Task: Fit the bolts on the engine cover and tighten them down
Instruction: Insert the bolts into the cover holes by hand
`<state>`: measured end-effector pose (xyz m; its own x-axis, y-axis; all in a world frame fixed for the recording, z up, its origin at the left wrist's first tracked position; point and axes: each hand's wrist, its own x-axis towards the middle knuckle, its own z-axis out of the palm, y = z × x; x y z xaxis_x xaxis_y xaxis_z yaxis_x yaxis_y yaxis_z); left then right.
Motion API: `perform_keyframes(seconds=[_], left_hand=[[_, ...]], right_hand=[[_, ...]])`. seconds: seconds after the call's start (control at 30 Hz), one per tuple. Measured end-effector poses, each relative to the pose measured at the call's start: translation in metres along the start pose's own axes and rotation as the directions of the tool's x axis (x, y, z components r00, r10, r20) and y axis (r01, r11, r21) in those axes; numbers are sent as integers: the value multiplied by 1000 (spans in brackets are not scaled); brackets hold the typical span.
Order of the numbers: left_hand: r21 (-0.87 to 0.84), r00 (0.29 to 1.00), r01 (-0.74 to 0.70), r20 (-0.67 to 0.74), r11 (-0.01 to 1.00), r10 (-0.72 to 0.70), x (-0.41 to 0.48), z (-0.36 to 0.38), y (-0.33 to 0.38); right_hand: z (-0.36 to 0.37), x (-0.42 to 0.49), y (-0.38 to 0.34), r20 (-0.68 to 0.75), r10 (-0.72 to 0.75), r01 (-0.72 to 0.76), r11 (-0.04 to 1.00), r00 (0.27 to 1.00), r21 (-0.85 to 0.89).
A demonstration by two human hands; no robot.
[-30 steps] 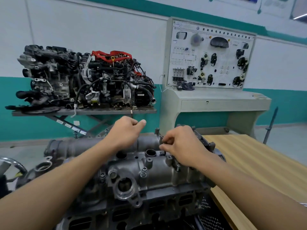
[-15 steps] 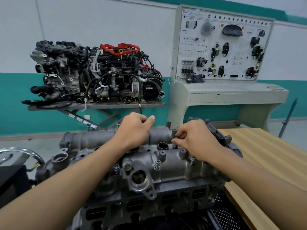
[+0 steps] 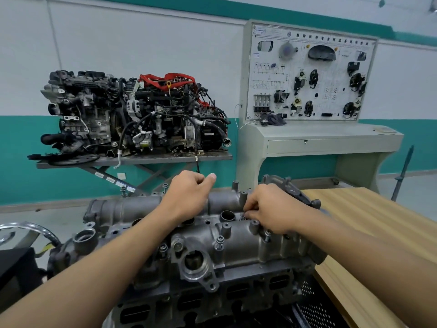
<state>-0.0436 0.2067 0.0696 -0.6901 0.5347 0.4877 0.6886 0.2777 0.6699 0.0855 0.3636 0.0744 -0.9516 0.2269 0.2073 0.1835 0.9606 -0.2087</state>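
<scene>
Bolt [image 3: 243,216] pinched in grip of right hand [image 3: 272,209], mid-frame on engine cover [image 3: 236,245]; left hand [image 3: 186,195] curled, contents impossible to tell.

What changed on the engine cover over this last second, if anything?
The right hand eased its pinched fingertips slightly down toward the grey cast-metal engine cover, onto what looks like a small dark bolt beside the round open tube. Nothing was picked up or released. The left hand stayed curled on the cover's rear ridge; only the camera's view shifted.
</scene>
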Motion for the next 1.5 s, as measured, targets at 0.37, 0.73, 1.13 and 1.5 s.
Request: perform_keyframes(seconds=[0.37,0.73,1.13,1.5], left_hand=[[-25,1000,16,3,1000,-16,-1,-1,1],[-37,1000,25,3,999,-25,-1,-2,3],[-568,906,423,235,707,-353,5,-4,6],[-636,856,509,306,580,-416,5,-11,5]], right_hand=[[-23,24,-24,133,134,-87,947,982,-309],[-21,26,-23,216,117,-34,934,969,-355],[-42,25,-56,-188,-252,280,950,949,139],[-19,35,-62,-285,-285,350,913,915,211]])
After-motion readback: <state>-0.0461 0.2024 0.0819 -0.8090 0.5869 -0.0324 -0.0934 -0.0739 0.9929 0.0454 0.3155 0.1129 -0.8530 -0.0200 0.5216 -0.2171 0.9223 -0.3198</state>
